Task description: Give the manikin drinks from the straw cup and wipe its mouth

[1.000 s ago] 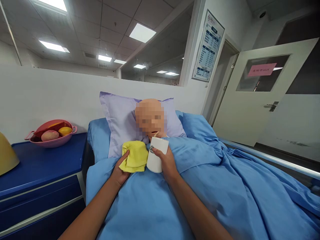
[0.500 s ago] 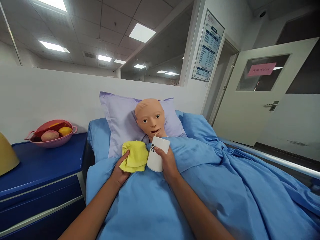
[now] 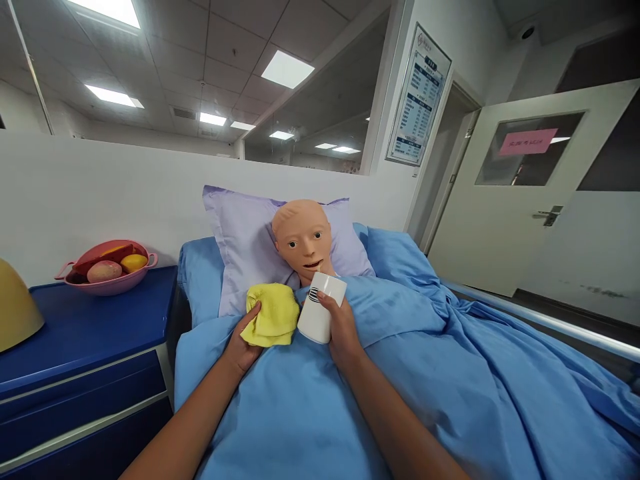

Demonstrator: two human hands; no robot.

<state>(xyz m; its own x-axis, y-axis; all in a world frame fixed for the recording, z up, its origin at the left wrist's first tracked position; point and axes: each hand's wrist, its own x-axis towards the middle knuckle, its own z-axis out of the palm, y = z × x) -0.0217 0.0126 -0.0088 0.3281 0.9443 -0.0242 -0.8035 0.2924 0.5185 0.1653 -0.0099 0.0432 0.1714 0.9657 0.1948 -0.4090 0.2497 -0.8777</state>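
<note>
A training manikin (image 3: pixel 303 237) lies in the bed with its head on a lilac pillow (image 3: pixel 240 240), covered to the neck by a blue blanket (image 3: pixel 400 373). My right hand (image 3: pixel 343 327) is closed round a white cup (image 3: pixel 320 309) tilted toward the manikin's mouth; a straw runs from the cup to its lips. My left hand (image 3: pixel 243 340) grips a folded yellow cloth (image 3: pixel 273 315) on the manikin's chest, just left of the cup.
A blue bedside cabinet (image 3: pixel 85 340) stands at the left, bearing a pink bowl (image 3: pixel 107 283) of fruit and a yellow object (image 3: pixel 17 307) at the frame edge. A metal bed rail (image 3: pixel 550 323) runs along the right. A white door (image 3: pixel 525 193) is at the far right.
The cup has tipped a little more toward the manikin's mouth. The view has shifted slightly. Both hands keep their grips.
</note>
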